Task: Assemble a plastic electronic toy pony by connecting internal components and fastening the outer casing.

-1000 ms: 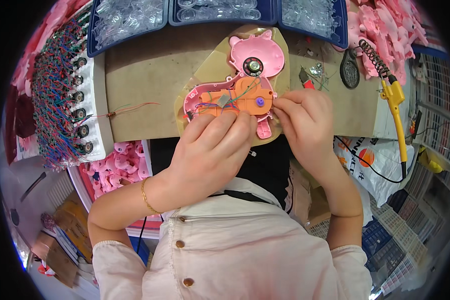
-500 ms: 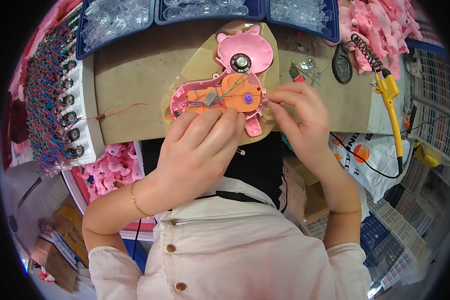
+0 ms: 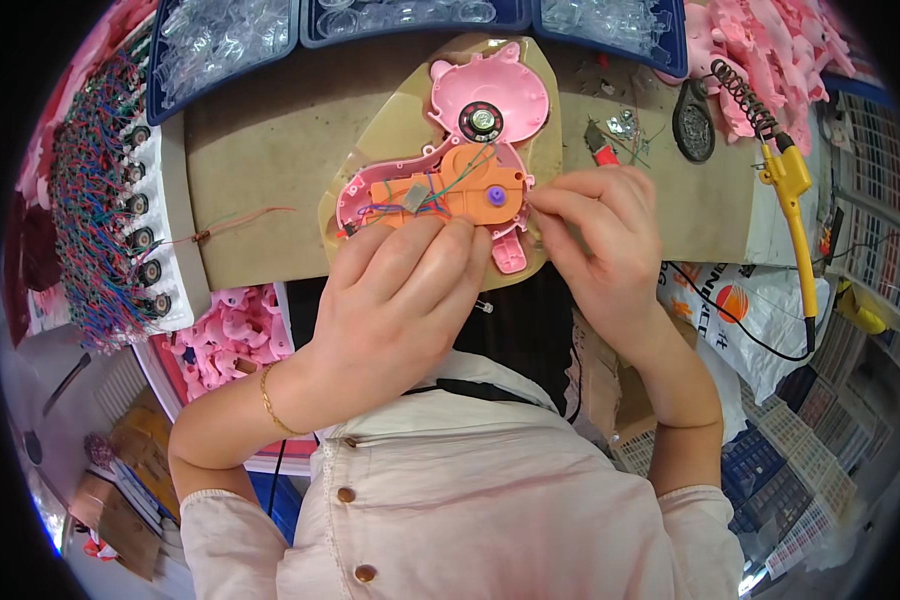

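Note:
A pink animal-shaped toy shell half (image 3: 507, 88) lies hollow side up on a yellowish pad (image 3: 370, 130). A round black-rimmed speaker (image 3: 482, 122) sits in its head part. In the body rests an orange gearbox (image 3: 477, 207) with a purple knob (image 3: 497, 196); red, blue and green wires run across it. My left hand (image 3: 400, 285) is closed, its fingertips pressed along the near edge of gearbox and shell. At the shell's right edge, my right hand (image 3: 605, 250) pinches with thumb and forefinger; whatever sits between those tips is too small to make out.
Blue bins (image 3: 410, 35) of clear plastic parts line the far side. A rack of wired speakers (image 3: 145, 240) stands left, beside a loose wire (image 3: 250, 220). Rightward are a red-handled tool (image 3: 604, 150), black oval part (image 3: 694, 125), pink shells (image 3: 765, 70) and yellow soldering iron (image 3: 790, 190).
My right hand's fingertips have shifted slightly at the shell's right edge, and more of the red-handled tool shows behind them. My left hand keeps its place. The whole view has moved a little.

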The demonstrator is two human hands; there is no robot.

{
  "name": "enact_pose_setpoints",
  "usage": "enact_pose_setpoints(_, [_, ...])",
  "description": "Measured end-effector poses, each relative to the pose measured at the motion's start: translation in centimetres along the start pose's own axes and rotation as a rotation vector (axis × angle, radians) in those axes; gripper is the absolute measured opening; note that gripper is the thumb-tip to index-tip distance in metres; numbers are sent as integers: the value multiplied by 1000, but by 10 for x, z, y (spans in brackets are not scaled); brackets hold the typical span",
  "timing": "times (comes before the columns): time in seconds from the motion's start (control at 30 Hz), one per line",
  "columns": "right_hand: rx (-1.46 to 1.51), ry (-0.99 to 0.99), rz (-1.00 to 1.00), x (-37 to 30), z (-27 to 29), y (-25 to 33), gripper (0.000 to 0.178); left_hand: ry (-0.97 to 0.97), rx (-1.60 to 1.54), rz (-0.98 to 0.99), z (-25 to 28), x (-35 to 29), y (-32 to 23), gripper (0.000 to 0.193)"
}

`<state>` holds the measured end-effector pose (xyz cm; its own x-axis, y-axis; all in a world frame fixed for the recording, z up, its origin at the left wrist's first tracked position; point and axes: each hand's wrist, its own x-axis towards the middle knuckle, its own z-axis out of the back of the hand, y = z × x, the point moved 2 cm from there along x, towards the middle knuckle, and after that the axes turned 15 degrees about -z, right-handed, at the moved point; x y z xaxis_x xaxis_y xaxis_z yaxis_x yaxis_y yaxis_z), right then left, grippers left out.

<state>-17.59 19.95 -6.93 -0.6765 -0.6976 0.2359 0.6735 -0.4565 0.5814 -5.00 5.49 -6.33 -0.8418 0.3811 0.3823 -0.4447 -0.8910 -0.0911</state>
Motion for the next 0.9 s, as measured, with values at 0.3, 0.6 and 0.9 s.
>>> enact_pose_setpoints(0.3, [383,47,-425,-12,1,-9,15,-25,-492,190,31,21,25,32])
enact_pose_setpoints(0.6, [216,-70,-65,-9,2,-7,19,-219,-318,135,-14,38,24,22])
enact_pose_setpoints(0.9, [261,-44,-54,-11,11,-3,16,-249,-159,48,-4,45,13,28])
